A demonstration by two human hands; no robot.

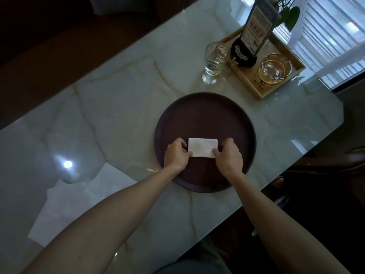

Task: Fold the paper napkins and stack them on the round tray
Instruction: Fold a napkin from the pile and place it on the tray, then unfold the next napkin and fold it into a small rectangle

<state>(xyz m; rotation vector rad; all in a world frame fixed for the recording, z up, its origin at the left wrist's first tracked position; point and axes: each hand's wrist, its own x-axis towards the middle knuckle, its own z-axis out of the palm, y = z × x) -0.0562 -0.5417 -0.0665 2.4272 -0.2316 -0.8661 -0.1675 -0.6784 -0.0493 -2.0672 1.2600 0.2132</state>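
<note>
**Item record: folded napkin on round tray, both hands engaged**

Clearance and edges. Round tray [205,115] sits near the right-hand edge of the tabletop [122,99], its near rim close to the front edge. The far half of the tray floor is bare. A broad stretch of bare tabletop lies to the left of the tray. Beyond the tray, toward the far right corner, stand a tall glass [214,62] and a wooden tray [292,62], both apart from the round tray.

Task item. Paper napkin [202,147]: white, folded to a small rectangle, layered edges visible at its right end. It lies over the near-centre of the round tray, long side running left to right.

Hands. Left hand [176,155] pinches the napkin's left end, fingers curled, thumb on the near corner. Right hand [228,155] pinches the right end in the same manner, thumb on the near right corner. Both forearms are bare.

Materials and shapes. Round tray: dark brown, matte, shallow raised rim. Tall glass: clear, thick-based. Wooden tray: pale, rectangular, low-walled, holding a dark-based upright menu stand [254,34] and a clear glass ashtray [275,69].

Surface and room. Tabletop: pale, glossy, marble-patterned with tan veining, reflecting a bright light spot at left. A lighter rectangular patch shows near the left forearm; what it is cannot be told. Green leaves [292,14] and window blinds [331,36] at upper right; surroundings dark.
</note>
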